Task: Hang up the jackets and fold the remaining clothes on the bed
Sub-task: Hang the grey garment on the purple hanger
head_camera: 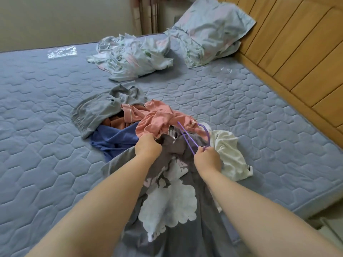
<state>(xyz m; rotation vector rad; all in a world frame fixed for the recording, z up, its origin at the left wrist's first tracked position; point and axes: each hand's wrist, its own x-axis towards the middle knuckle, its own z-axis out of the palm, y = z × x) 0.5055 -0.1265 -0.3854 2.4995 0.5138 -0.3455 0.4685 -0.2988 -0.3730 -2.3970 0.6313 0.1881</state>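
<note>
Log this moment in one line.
left hand: grips grey garment | right hand: holds purple hanger | clothes pile: unfolded on bed

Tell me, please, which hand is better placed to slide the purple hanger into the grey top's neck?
Probably the right. The right hand grips the purple hanger, whose arm lies by the collar of the grey top, while the left hand holds that collar bunched.
</note>
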